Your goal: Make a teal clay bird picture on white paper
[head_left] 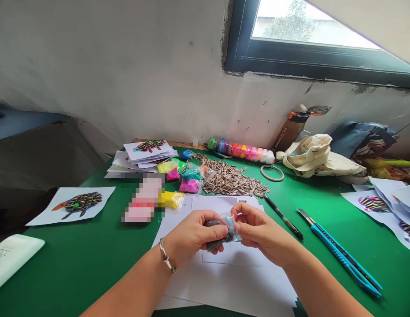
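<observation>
My left hand (191,235) is closed around a dark grey lump of clay (215,234) in a clear plastic bag. My right hand (257,230) pinches the bag's clear open end (231,222) between thumb and fingers. Both hands hover over white sheets of paper (231,273) on the green table (75,264). A silver bracelet (166,256) circles my left wrist.
A heap of sunflower seeds (231,178), small bags of coloured clay (185,176) and a row of clay pots (241,150) lie behind the paper. A black pen (284,218) and blue utility knife (340,252) lie at right. Seed pictures (72,203), a cloth bag (317,156) and tape ring (272,172) surround them.
</observation>
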Demonstrator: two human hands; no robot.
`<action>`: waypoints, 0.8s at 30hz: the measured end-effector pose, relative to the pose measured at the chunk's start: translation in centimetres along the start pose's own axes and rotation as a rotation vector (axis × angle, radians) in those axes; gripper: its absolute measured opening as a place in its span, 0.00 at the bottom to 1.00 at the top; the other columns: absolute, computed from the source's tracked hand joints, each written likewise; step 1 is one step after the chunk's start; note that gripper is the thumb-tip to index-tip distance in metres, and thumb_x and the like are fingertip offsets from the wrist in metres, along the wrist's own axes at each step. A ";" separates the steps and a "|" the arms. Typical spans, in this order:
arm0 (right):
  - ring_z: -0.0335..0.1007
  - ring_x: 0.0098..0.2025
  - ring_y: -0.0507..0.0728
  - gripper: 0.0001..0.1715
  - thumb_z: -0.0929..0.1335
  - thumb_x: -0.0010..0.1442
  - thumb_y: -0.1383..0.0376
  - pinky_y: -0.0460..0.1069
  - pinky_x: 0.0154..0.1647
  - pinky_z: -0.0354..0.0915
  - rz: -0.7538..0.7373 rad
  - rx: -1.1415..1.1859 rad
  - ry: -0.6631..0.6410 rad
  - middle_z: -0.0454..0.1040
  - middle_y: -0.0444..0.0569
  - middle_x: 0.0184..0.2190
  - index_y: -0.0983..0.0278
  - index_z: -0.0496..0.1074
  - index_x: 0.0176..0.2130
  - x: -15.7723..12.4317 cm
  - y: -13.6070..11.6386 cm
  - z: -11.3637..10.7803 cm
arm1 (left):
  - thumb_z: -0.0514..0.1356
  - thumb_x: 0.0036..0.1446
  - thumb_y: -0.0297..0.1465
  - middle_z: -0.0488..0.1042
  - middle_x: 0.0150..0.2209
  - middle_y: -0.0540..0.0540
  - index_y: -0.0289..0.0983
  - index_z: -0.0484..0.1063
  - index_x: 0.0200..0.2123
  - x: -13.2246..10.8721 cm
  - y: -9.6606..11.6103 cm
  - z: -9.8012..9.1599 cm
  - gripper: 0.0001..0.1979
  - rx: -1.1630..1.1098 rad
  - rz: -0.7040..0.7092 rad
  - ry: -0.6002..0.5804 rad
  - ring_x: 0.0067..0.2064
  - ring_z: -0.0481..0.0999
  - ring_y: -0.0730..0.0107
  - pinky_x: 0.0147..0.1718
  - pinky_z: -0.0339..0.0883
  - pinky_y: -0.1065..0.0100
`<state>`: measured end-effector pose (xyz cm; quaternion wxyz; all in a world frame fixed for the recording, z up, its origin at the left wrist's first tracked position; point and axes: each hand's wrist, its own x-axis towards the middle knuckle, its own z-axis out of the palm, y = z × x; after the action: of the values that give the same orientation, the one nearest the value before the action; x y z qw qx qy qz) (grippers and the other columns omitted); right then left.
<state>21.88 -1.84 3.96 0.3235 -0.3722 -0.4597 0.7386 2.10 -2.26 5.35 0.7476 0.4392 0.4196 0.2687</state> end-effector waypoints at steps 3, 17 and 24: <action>0.40 0.20 0.45 0.24 0.76 0.49 0.55 0.45 0.21 0.37 0.035 0.014 0.036 0.54 0.33 0.19 0.61 0.62 0.35 0.0 0.0 0.7 | 0.68 0.46 0.41 0.71 0.24 0.50 0.34 0.73 0.32 0.1 -0.2 -0.2 0.17 0.026 -0.005 -0.016 0.24 0.70 0.74 0.24 0.58 0.72; 0.39 0.21 0.47 0.23 0.72 0.54 0.49 0.46 0.21 0.37 0.087 -0.061 0.033 0.54 0.35 0.17 0.62 0.62 0.33 0.2 0.1 0.4 | 0.67 0.48 0.43 0.71 0.24 0.50 0.34 0.74 0.34 0.2 -0.1 0.0 0.18 0.073 0.068 0.024 0.24 0.69 0.74 0.24 0.57 0.72; 0.53 0.24 0.48 0.20 0.70 0.56 0.50 0.45 0.25 0.48 0.009 -0.167 0.180 0.60 0.39 0.22 0.64 0.68 0.32 0.5 0.5 0.3 | 0.68 0.48 0.44 0.73 0.30 0.48 0.33 0.74 0.38 0.5 -0.2 -0.4 0.21 -0.013 0.126 0.135 0.28 0.71 0.73 0.29 0.63 0.70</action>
<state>21.28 -1.73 3.50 0.3280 -0.4647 -0.4869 0.6629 2.05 -1.78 4.89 0.7021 0.4406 0.4387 0.3471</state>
